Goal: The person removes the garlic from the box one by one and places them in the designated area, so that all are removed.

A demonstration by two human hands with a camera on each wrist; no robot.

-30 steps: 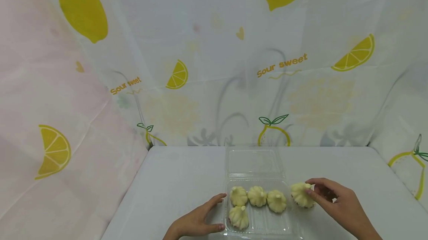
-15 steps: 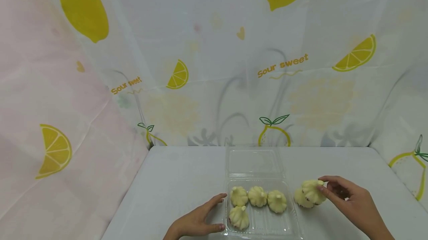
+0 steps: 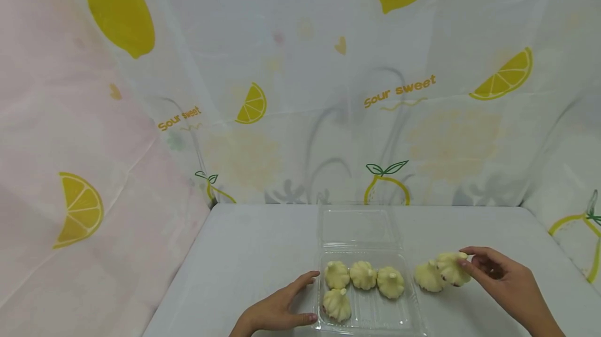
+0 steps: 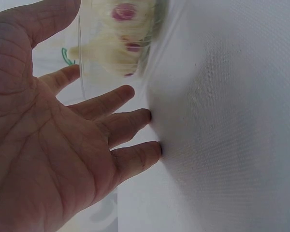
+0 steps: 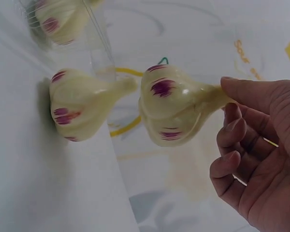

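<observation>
My right hand (image 3: 509, 285) pinches a pale garlic bulb (image 3: 452, 269) by its stem, thumb against fingertips. In the right wrist view this garlic bulb (image 5: 166, 108) shows purple streaks and hangs above the table. Just left of it, a second garlic bulb (image 3: 427, 277) rests on the table with its stem up, outside the clear plastic box (image 3: 377, 319). Several garlic bulbs sit inside the box: a row at the back and one at front left. Beside the box's left wall is my left hand (image 3: 279, 310), fingers spread; its little-finger side appears to rest on the table.
The box's transparent lid (image 3: 356, 227) lies folded back toward the rear of the white table (image 3: 253, 248). A lemon-print cloth (image 3: 300, 154) hangs behind the table's back edge and along the sides.
My right hand has moved to the right with the pinched garlic bulb. The bulb on the table, hidden behind it before, now shows. My left hand has stayed at the box.
</observation>
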